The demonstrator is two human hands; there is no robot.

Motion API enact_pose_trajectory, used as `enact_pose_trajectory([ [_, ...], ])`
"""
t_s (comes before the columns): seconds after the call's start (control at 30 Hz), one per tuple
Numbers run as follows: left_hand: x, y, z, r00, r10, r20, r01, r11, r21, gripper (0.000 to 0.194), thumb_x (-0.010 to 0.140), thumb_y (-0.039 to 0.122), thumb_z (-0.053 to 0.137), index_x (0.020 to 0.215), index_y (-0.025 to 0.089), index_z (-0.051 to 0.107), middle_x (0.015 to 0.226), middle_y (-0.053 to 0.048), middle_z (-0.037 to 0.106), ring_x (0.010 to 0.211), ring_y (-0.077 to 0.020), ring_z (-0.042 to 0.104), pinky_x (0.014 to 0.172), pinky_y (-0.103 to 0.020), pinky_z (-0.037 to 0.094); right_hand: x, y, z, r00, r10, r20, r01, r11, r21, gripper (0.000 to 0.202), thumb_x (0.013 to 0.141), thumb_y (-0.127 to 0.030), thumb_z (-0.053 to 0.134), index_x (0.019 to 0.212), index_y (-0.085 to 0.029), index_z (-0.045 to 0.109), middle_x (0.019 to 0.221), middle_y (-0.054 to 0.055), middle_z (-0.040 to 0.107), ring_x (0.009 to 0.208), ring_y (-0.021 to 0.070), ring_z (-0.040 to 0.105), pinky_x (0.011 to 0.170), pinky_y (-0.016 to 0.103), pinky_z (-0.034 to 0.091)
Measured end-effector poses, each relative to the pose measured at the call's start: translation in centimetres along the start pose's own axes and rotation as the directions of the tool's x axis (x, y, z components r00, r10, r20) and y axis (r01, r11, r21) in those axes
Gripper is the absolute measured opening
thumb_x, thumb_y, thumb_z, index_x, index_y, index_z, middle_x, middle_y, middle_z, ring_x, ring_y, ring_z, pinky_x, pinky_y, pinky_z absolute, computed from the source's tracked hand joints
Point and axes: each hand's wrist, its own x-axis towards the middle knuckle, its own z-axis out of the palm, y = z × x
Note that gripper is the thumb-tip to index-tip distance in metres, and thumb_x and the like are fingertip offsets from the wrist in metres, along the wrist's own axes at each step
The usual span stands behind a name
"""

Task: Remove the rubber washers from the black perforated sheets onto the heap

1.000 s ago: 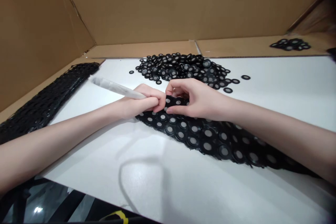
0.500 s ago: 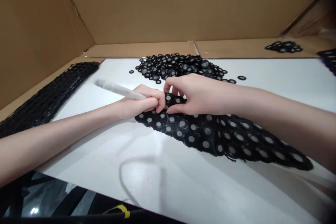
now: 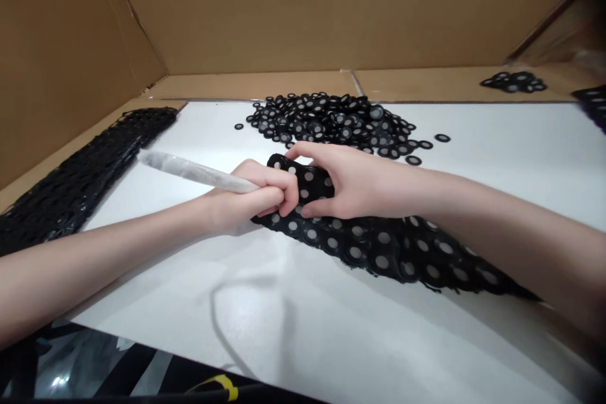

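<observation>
My left hand (image 3: 253,194) is closed round a whitish pen-like tool (image 3: 194,170), whose rear end points up and to the left. Its tip is hidden by my fingers, which rest against a black rubber sheet (image 3: 362,252) with rows of grey round spots. My right hand (image 3: 350,180) grips the same sheet near its left end, thumb on the near side and fingers at the far edge. Part of the sheet there is raised or folded between my two hands. The sheet runs to the right, partly under my right forearm.
Behind my hands lies a heap of black rings with grey centres (image 3: 331,117), with several loose ones around it. A dark stack of perforated sheets (image 3: 89,167) is at the left. A small cluster of pieces (image 3: 514,82) sits at back right, before cardboard walls (image 3: 350,12).
The raised part of the sheet between my hands shows more, its rounded end now visible above my left fingers. The pen-like tool's rear end has swung left. My right hand has lowered slightly.
</observation>
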Motion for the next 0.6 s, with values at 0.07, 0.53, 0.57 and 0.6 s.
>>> enact_pose_trajectory([
  [0.07, 0.19, -0.34, -0.14, 1.0, 0.003, 0.024, -0.003, 1.0, -0.004, 0.019, 0.068, 0.009, 0.04, 0.057, 0.014, 0.055, 0.045, 0.004, 0.043, 0.045, -0.0073, 0.038, 0.044, -0.019, 0.03, 0.05, 0.06, -0.03, 1.0, -0.004, 0.003, 0.004, 1.0, 0.009, 0.064, 0.062, -0.029, 0.074, 0.121, -0.025, 0.051, 0.123, 0.007, 0.059, 0.111, 0.0289, 0.056, 0.086, 0.038, 0.049],
  [0.53, 0.53, -0.55, -0.2, 1.0, 0.002, 0.022, 0.0, 0.996, -0.084, 0.019, 0.068, 0.01, 0.04, 0.055, 0.014, 0.054, 0.043, 0.003, 0.042, 0.043, -0.0075, 0.037, 0.041, -0.019, 0.029, 0.11, 0.33, 0.0, 1.0, -0.028, -0.011, 0.028, 0.999, 0.036, 0.062, 0.06, -0.027, 0.075, 0.118, -0.028, 0.053, 0.118, 0.005, 0.06, 0.107, 0.0279, 0.057, 0.088, 0.039, 0.049],
  [0.57, 0.55, -0.58, -0.21, 1.0, 0.001, 0.019, 0.001, 0.996, -0.09, 0.019, 0.067, 0.01, 0.041, 0.055, 0.014, 0.054, 0.043, 0.003, 0.042, 0.043, -0.0075, 0.037, 0.041, -0.019, 0.029, 0.12, 0.32, -0.01, 1.0, -0.027, -0.012, 0.027, 0.999, 0.037, 0.062, 0.06, -0.027, 0.075, 0.118, -0.028, 0.053, 0.117, 0.005, 0.06, 0.106, 0.0279, 0.058, 0.086, 0.039, 0.049],
  [0.6, 0.57, -0.6, -0.23, 1.0, -0.001, 0.015, 0.002, 0.996, -0.093, 0.019, 0.067, 0.01, 0.041, 0.055, 0.014, 0.054, 0.043, 0.003, 0.042, 0.043, -0.0076, 0.037, 0.041, -0.019, 0.029, 0.12, 0.29, -0.03, 1.0, -0.024, -0.011, 0.024, 0.999, 0.037, 0.062, 0.06, -0.027, 0.075, 0.117, -0.027, 0.053, 0.117, 0.005, 0.06, 0.105, 0.0278, 0.058, 0.085, 0.038, 0.049],
])
